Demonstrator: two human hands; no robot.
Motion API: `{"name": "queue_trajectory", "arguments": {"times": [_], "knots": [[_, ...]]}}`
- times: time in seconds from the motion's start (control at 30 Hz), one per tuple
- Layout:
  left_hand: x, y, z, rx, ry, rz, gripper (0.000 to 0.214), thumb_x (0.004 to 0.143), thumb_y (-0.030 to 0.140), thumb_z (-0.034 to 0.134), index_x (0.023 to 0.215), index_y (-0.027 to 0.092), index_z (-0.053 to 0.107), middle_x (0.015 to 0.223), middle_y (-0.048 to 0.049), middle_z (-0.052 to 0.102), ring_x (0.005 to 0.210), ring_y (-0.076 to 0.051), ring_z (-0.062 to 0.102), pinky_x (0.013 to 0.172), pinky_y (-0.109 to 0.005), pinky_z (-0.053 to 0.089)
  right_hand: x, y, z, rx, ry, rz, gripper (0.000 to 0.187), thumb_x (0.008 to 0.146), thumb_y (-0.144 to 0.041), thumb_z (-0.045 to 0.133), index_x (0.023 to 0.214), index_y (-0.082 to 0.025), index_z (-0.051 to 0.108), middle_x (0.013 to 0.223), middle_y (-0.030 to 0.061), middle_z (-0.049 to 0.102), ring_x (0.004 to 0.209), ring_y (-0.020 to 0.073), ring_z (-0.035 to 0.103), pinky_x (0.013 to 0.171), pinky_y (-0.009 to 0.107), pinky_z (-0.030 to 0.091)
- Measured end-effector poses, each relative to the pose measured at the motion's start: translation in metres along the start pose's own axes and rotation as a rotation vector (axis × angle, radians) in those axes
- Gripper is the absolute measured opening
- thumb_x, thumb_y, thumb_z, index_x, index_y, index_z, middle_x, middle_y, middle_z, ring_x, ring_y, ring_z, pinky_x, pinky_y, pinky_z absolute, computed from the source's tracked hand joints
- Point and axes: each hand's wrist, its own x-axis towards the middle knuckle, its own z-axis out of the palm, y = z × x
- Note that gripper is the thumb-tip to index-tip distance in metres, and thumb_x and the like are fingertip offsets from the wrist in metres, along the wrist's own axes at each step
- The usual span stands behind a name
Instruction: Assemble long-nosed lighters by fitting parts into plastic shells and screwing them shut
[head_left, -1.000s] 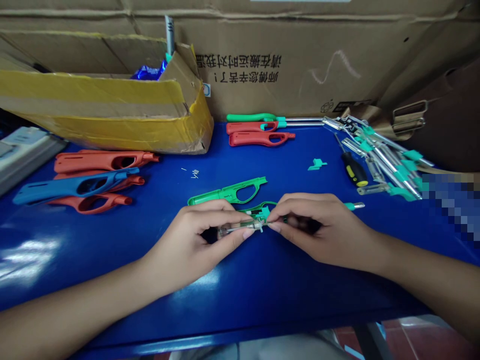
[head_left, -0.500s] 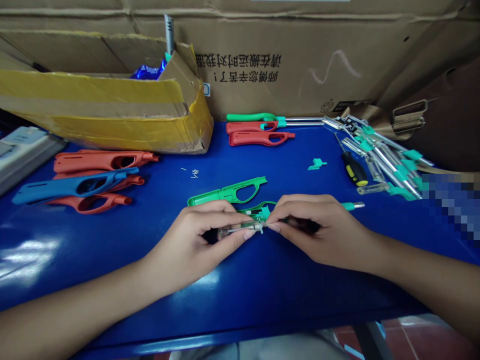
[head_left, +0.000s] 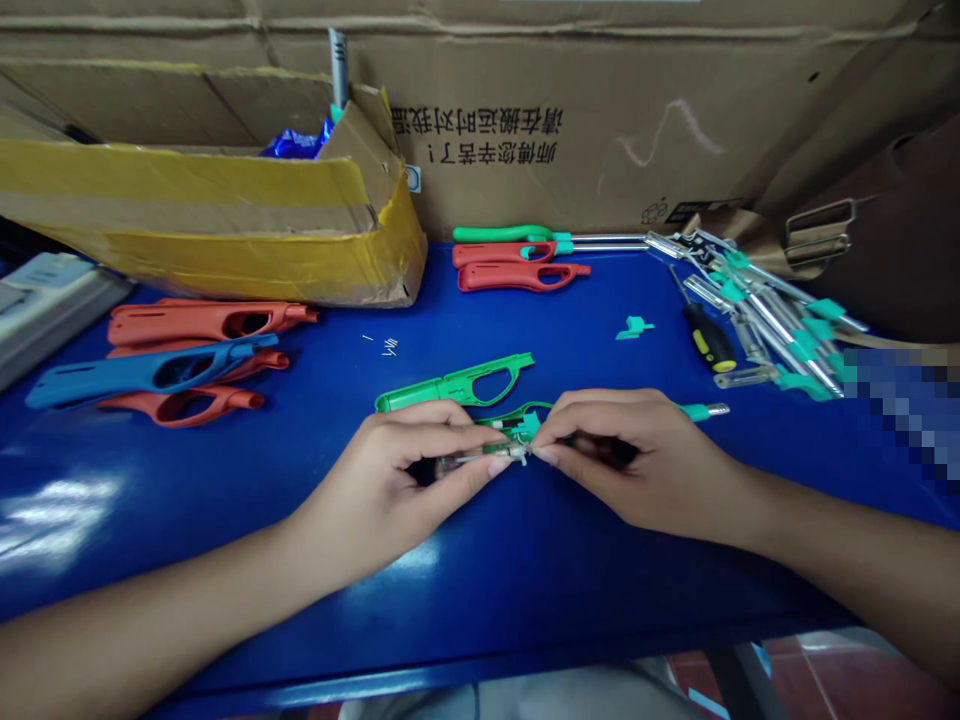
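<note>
Evidently for steadiness, a clear, tube-shaped plastic body (head_left: 471, 456) is pinched lengthwise between the thumb and forefinger of the left hand (head_left: 405, 450), so that its pale fitted end is left exposed toward the right fingertips. At that end, the thumb and forefinger of the right hand (head_left: 646, 455) are pressed together; what is gripped between them cannot be told. Just beyond the fingertips, a turquoise plastic piece (head_left: 529, 424) is partly hidden. Past the left fingers, a long, bright-green plastic half-shell (head_left: 421, 395) is laid, presumably within easy reach. Well beyond the right fingers, a black-and-yellow screwdriver (head_left: 707, 338) is set, seemingly aside.
</note>
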Motion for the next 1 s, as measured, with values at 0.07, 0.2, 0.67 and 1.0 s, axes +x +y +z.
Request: {"name": "queue_trajectory", "arguments": {"times": [0.07,0.2,0.67,1.0], "knots": [[0.0001,-0.0001,0.0002,-0.005,0.003,-0.002,0.016,0.093,0.022,0.07,0.104,0.018,0.081,0.084,-0.0014,0.07,0.071,-0.01,0.064,0.063,-0.019,0.05,-0.0005,-0.0001,0.0006,0.004,0.001,0.002,0.013,0.095,-0.015,0.061,0.091,-0.014,0.074,0.081,0.0026,0.07,0.057,0.0055,0.047,0.052,0.02,0.038],[0.0006,0.0004,0.0005,-0.009,-0.001,-0.008,0.016,0.093,0.022,0.069,0.104,0.018,0.081,0.083,-0.0013,0.07,0.071,-0.01,0.064,0.063,-0.02,0.05,-0.0005,0.0006,0.0012,0.003,0.007,-0.001,0.012,0.094,-0.014,0.062,0.091,-0.015,0.074,0.081,0.002,0.069,0.056,0.0052,0.047,0.052,0.019,0.038],[-0.0008,-0.0018,-0.0011,0.041,0.014,0.109,0.023,0.092,0.018,0.07,0.114,0.02,0.077,0.092,-0.0029,0.072,0.078,-0.012,0.068,0.069,-0.021,0.055,0.0017,-0.0079,-0.0041,0.083,-0.022,0.132,0.023,0.097,-0.026,0.06,0.079,-0.015,0.071,0.072,0.001,0.064,0.05,0.0058,0.046,0.044,0.02,0.035],[-0.002,-0.0022,0.0008,0.071,0.007,0.12,0.023,0.092,0.017,0.071,0.114,0.019,0.077,0.092,-0.0028,0.071,0.076,-0.011,0.067,0.068,-0.02,0.055,0.0014,-0.0024,-0.0002,0.25,-0.041,0.302,0.013,0.089,-0.025,0.07,0.088,-0.016,0.078,0.071,-0.0002,0.065,0.05,0.005,0.041,0.04,0.019,0.028]]}}
